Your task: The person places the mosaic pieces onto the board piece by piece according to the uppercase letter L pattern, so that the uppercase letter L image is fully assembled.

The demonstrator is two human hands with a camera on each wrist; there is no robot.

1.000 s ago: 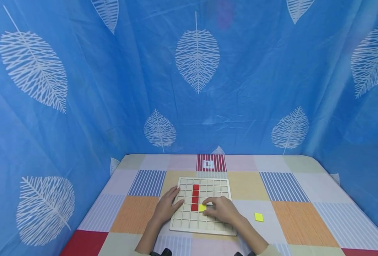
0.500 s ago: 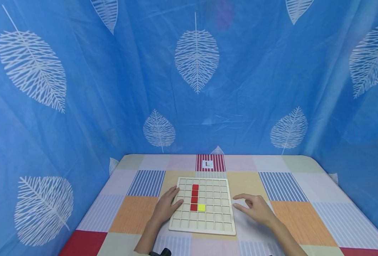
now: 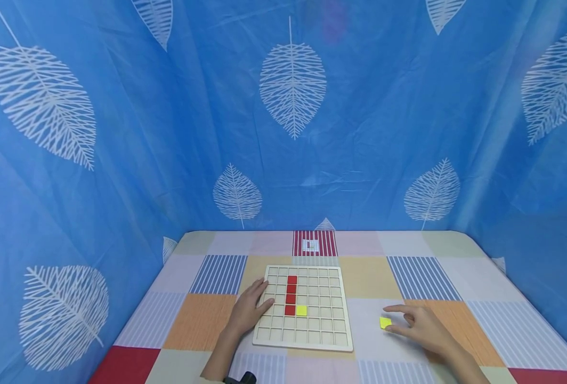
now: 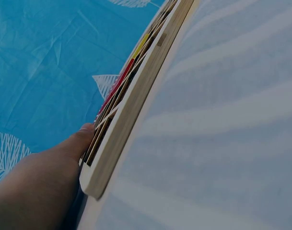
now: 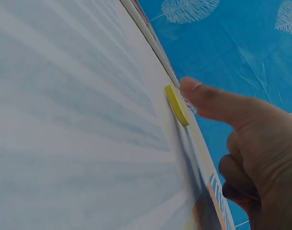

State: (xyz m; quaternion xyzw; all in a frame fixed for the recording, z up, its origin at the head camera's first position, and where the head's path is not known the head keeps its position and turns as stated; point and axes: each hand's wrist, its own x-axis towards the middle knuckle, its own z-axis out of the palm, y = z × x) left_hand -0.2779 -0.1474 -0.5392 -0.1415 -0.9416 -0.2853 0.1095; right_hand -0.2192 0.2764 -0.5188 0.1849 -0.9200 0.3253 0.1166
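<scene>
A pale wooden grid board [image 3: 322,337] lies on the table. A column of red tiles [image 3: 291,289] fills cells in its left half, and one yellow tile [image 3: 301,310] sits right of the lowest red one. My left hand [image 3: 246,309] rests at the board's left edge, fingers straight along the rim and thumb on top. Right of the board, my right hand [image 3: 422,326] is over a loose yellow tile [image 5: 176,106] lying on the cloth. Its thumb and forefinger are spread apart around the tile; the other fingers are bent.
A small card [image 3: 310,245] printed with a grid pattern lies beyond the board, near the table's back edge. A patchwork cloth [image 3: 365,277] covers the table. Blue leaf-printed curtains [image 3: 360,160] hang behind and at both sides.
My right hand has left the yellow tile now set in the board and moved right, to the loose yellow tile. My left hand has stayed at the board's edge.
</scene>
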